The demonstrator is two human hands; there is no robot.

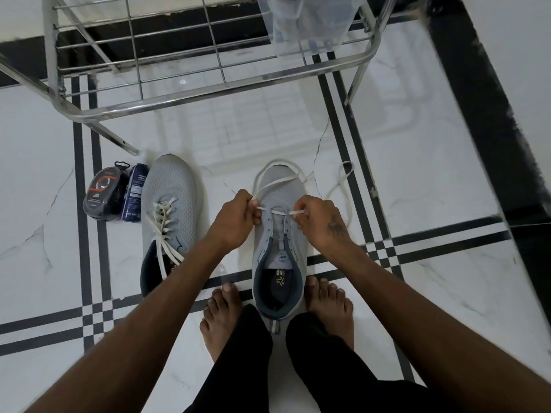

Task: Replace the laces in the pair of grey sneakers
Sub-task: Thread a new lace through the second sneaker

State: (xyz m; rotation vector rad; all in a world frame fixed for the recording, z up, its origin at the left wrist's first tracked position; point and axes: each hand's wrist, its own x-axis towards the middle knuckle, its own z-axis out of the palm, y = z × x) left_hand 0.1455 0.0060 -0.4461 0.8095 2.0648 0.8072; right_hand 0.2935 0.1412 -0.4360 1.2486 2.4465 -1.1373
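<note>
Two grey sneakers stand on the white floor, toes pointing away from me. The left sneaker (168, 216) is laced with a loose white lace (163, 225). The right sneaker (278, 242) sits between my bare feet, and a white lace (275, 181) runs only through its lowest eyelets. My left hand (237, 217) pinches one side of that lace beside the shoe's left edge. My right hand (320, 222) pinches the other side at the right edge. One part of the lace loops over the toe; the other trails across the floor to the right.
A metal wire rack (190, 96) stands just beyond the shoes, with a clear plastic box (304, 22) on it. A dark lace package (103, 190) and a blue can (134, 193) lie left of the left sneaker. A black wall edge (483, 114) runs down the right.
</note>
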